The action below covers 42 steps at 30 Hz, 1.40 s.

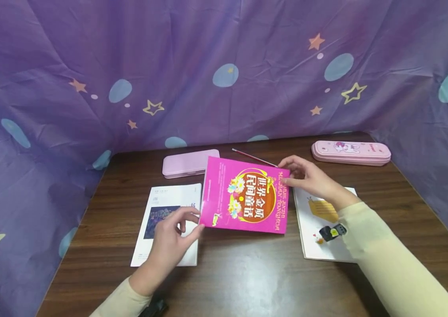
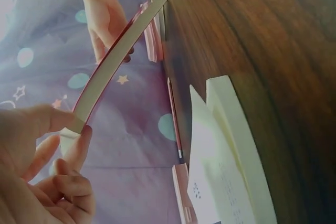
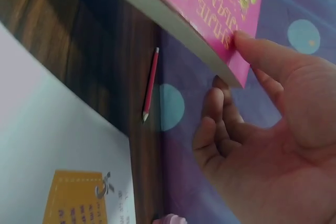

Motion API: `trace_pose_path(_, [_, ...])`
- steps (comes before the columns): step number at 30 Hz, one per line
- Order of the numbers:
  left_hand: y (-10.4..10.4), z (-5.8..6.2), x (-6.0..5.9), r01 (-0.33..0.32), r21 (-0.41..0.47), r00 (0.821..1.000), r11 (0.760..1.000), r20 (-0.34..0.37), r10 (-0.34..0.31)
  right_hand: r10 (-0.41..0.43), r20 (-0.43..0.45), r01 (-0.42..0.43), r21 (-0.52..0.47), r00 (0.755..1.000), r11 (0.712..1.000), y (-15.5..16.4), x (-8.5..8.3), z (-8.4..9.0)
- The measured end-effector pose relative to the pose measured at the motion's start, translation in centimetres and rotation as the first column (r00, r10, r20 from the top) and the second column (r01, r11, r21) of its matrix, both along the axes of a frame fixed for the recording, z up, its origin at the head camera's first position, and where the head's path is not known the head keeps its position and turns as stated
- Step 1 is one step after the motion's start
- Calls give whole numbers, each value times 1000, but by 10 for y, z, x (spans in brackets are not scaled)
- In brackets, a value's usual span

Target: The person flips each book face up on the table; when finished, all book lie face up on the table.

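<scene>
A pink book (image 1: 224,198) with Chinese lettering and flowers on its cover is held between both hands, raised off the table. My left hand (image 1: 175,237) pinches its near left corner between thumb and fingers; the left wrist view shows the book's page edges (image 2: 107,72) bowed slightly. My right hand (image 1: 307,178) pinches the far right corner, thumb on the cover and fingers beneath. A white book (image 1: 168,257) with a dark picture lies under the left hand. Another white book (image 1: 311,242) with a yellow patch lies below the right forearm.
On the dark wooden table (image 1: 247,281), a plain pink pencil case (image 1: 184,164) lies at the back left. A rabbit-printed pink pencil case (image 1: 350,154) lies at the back right. A red pencil (image 1: 251,156) lies between them. A purple patterned cloth (image 1: 192,66) hangs behind.
</scene>
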<state>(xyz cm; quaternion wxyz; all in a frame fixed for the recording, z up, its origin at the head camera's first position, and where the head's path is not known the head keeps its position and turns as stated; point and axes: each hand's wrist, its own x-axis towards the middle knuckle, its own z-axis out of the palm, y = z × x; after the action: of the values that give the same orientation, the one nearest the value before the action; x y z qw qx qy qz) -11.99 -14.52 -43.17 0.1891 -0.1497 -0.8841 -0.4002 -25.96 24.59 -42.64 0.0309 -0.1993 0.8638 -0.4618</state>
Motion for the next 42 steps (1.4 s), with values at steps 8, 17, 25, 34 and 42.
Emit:
trace_pose_path(8, [4,-2,0,47,-28,999,998,20,-47,47,-32,-47,8,998,999,5,-2,-5])
trace_pose_path(17, [8,-7,6,53,-47,957,997,289,-37,55,41,-58,93,998,994,2,-2,-8])
trace_pose_path(25, [7,-15,6,93,-57,903,994,425,-60,113,102,-125,119,988,985,-2,-1,-17])
trace_pose_path(34, [9,-23,9,220,-86,843,972,518,-145,192,130,-216,198,973,956,-13,-8,-22])
trace_pose_path(42, [14,-20,11,286,-87,818,954,541,-196,160,153,-193,240,975,951,-21,-16,-24])
